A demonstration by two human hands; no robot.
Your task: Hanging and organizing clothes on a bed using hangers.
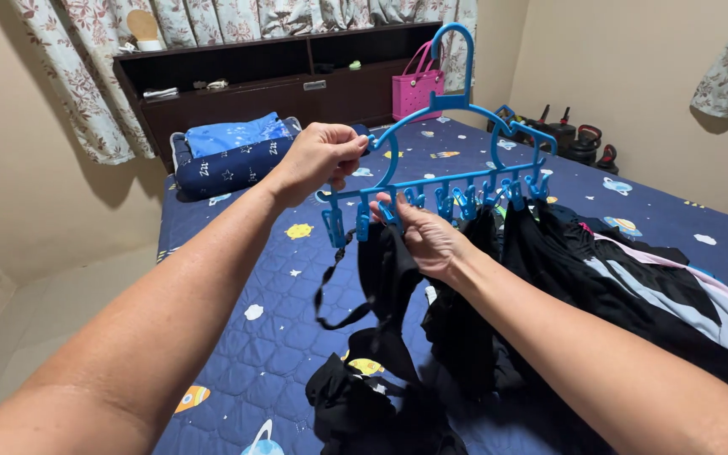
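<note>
A blue plastic clip hanger with a row of several pegs is held up over the bed. My left hand grips its left end. My right hand reaches up from below and holds a black garment at the pegs near the left side. A thin black strap dangles from that garment. More black clothes hang from the other pegs and trail down onto the bed.
A blue space-print quilt covers the bed. Dark and pale clothes lie piled at the right. Blue pillows rest against a dark wooden headboard shelf. A pink bag stands there. Floral curtains hang behind.
</note>
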